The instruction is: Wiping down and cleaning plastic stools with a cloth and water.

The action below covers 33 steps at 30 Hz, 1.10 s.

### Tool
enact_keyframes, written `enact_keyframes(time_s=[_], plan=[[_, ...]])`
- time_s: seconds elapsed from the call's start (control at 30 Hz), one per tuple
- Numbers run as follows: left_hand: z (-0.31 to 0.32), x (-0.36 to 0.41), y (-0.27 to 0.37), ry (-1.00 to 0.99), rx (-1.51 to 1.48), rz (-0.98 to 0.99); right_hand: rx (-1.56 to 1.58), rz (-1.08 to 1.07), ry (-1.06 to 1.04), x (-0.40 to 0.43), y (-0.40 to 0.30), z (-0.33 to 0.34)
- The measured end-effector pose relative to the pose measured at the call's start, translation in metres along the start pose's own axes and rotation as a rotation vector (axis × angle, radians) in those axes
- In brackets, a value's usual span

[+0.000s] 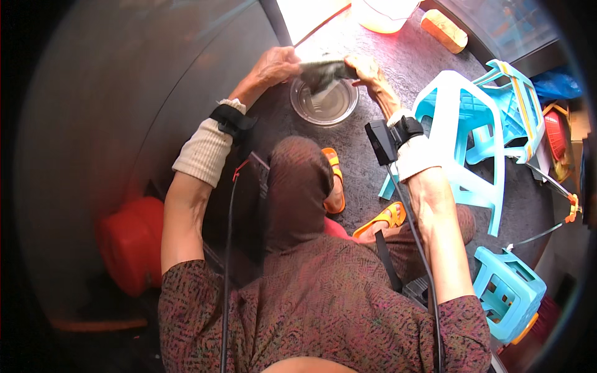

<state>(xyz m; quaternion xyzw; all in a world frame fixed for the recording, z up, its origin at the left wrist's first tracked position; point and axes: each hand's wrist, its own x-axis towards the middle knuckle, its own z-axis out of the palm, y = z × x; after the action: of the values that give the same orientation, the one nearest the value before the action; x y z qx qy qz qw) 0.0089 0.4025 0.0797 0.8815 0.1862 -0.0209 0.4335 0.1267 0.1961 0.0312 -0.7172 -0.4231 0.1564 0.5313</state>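
Note:
A dark grey cloth [326, 72], blurred in part, is stretched between my two hands over a clear round basin [325, 105] on the floor. My left hand [277, 66] grips the cloth's left end, and my right hand [366, 71] has hold of its right end. Part of the cloth hangs down towards the basin and hides its upper rim. What lies inside the basin is hard to make out; it looks like water. Both wrists carry dark straps over off-white knitted sleeves, and a small black device sits on the right one.
To the right are a light blue plastic stool [450, 107] on its side, another behind it and a smaller blue stool [510, 293]. A white bucket [385, 14] and a wooden block [444, 31] stand beyond the basin. A red plastic container [133, 245] is at left. Cables hang along both arms.

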Motion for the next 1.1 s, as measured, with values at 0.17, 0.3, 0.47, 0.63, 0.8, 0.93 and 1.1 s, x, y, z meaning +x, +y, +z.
enact_keyframes(time_s=[0.17,0.3,0.47,0.63,0.8,0.93,1.1], plan=[[0.05,0.064,-0.021,0.025,0.269,0.133,-0.068,0.091,0.11,0.02,0.128,-0.004],[0.072,0.09,-0.081,-0.022,0.505,0.118,-0.312,0.067,0.319,0.018,0.18,0.05],[0.099,0.086,-0.122,-0.609,0.507,-0.028,-0.438,0.114,0.019,-0.008,0.21,0.072],[0.115,0.092,-0.176,-0.504,0.42,0.028,-0.68,-0.103,-0.4,-0.012,0.211,0.109],[0.163,0.122,-0.17,-0.204,0.145,-0.074,-0.351,0.466,-0.128,-0.014,0.26,0.134],[0.181,0.112,-0.187,-0.37,-0.075,-0.134,0.141,0.457,0.099,0.011,0.212,0.121],[0.182,0.1,-0.227,-0.148,0.083,0.432,0.244,0.111,0.316,0.029,0.103,0.119]])
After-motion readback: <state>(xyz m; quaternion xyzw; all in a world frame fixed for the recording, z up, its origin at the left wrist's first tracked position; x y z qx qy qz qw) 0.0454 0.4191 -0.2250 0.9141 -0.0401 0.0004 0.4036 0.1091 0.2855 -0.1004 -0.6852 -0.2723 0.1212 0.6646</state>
